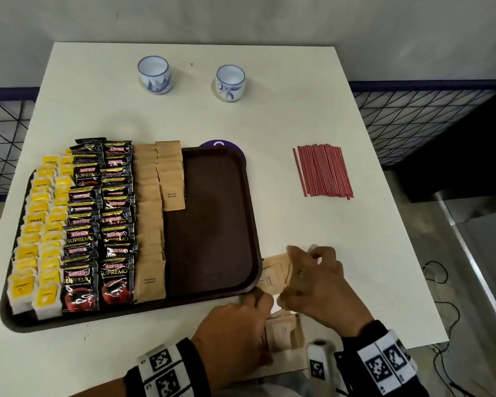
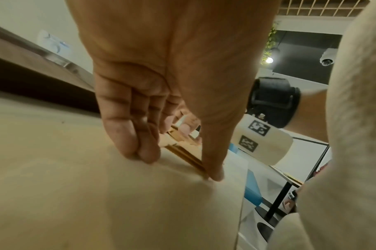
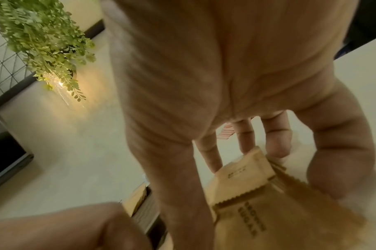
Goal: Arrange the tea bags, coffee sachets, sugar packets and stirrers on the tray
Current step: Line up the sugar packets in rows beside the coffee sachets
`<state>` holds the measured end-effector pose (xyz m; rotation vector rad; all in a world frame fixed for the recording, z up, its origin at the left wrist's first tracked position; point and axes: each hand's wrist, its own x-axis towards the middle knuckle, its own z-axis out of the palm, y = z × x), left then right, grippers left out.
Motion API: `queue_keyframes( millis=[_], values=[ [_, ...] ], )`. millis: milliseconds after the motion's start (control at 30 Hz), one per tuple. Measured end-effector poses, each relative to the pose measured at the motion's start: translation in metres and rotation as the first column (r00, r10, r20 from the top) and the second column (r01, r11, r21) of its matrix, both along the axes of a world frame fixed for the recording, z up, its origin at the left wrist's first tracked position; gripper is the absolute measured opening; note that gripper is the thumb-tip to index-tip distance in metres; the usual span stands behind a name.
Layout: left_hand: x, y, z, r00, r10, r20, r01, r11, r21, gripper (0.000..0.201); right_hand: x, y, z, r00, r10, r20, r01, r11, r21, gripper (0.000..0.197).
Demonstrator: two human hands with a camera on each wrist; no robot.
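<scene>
The person is gathering loose sugar packets off the table, just beside the tray's near right corner. The right hand is closing finger and thumb on a few packets and lifting them on edge. The left hand is coming down fingertips-first on a flatter stack near the table edge; its fingers are bracketing that stack, though I cannot tell whether it is truly pinching it.

On the tray, tea bags, coffee sachets and one full sugar row are sitting tight; a second sugar row is only started. The stirrers are lying well apart, untouched.

The risk, to my eye, is the fanned bundle in the right hand: the packets are sitting skewed, so one may be slipping out on the way over the rim. The stack near the table edge could also be getting nudged off. Setting the packets down carelessly might be knocking the overlapped row askew.
</scene>
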<state>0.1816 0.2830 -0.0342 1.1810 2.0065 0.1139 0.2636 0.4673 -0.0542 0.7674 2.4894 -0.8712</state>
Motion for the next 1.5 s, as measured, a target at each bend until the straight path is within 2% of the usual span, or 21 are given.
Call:
queue_keyframes(
  millis=[133,233,333,467,533,667,833,967,1100,1167,1367,1500],
  values=[
    [0.000,-0.005,-0.005,0.995,0.096,0.002,-0.096,0.994,0.060,0.062,0.012,-0.014,0.009,0.999,-0.015,-0.028,0.014,0.999,-0.041,0.090],
    [-0.002,-0.011,-0.007,0.997,0.083,-0.009,-0.082,0.991,0.108,0.055,0.015,-0.022,0.013,1.000,0.015,-0.004,-0.015,0.998,-0.055,0.100],
    [-0.004,-0.017,-0.011,0.997,0.075,0.009,-0.076,0.992,0.100,0.047,0.013,-0.029,0.014,0.996,0.079,0.034,-0.079,0.997,0.002,0.109],
    [-0.007,-0.032,-0.018,0.996,0.087,-0.036,-0.078,0.978,0.193,0.036,0.011,-0.036,0.016,0.995,0.088,0.052,-0.089,0.996,0.026,0.095],
    [-0.011,-0.040,-0.019,0.997,0.072,-0.033,-0.065,0.985,0.161,0.030,0.011,-0.041,0.014,0.995,0.095,0.032,-0.096,0.995,0.032,0.085],
    [-0.010,-0.054,-0.034,0.999,0.008,-0.046,0.004,0.969,0.245,0.034,0.010,-0.051,0.013,0.995,0.101,-0.014,-0.101,0.994,0.029,0.068],
    [-0.016,-0.056,-0.034,0.995,-0.051,-0.083,0.079,0.917,0.390,0.033,0.010,-0.058,0.013,0.994,0.102,-0.027,-0.103,0.994,-0.039,0.068],
    [-0.020,-0.064,-0.032,0.996,-0.078,-0.049,0.091,0.908,0.409,0.031,0.010,-0.061,0.011,0.992,0.124,-0.041,-0.127,0.987,-0.098,0.073],
    [-0.022,-0.069,-0.034,0.997,-0.075,-0.019,0.077,0.923,0.378,0.031,0.008,-0.062,0.015,0.986,0.154,-0.058,-0.163,0.959,-0.230,0.080],
    [-0.023,-0.071,-0.034,0.998,-0.056,0.005,0.051,0.934,0.354,0.035,0.006,-0.062,0.020,0.987,0.148,-0.060,-0.159,0.944,-0.291,0.075],
    [-0.023,-0.075,-0.034,0.997,0.006,0.083,-0.033,0.947,0.320,0.049,-0.002,-0.060,0.027,0.960,0.262,-0.097,-0.277,0.933,-0.229,0.060],
    [-0.021,-0.077,-0.033,0.996,0.025,0.085,-0.050,0.948,0.314,0.056,-0.002,-0.061,0.023,0.935,0.337,-0.114,-0.352,0.921,-0.169,0.058]
  ],
)
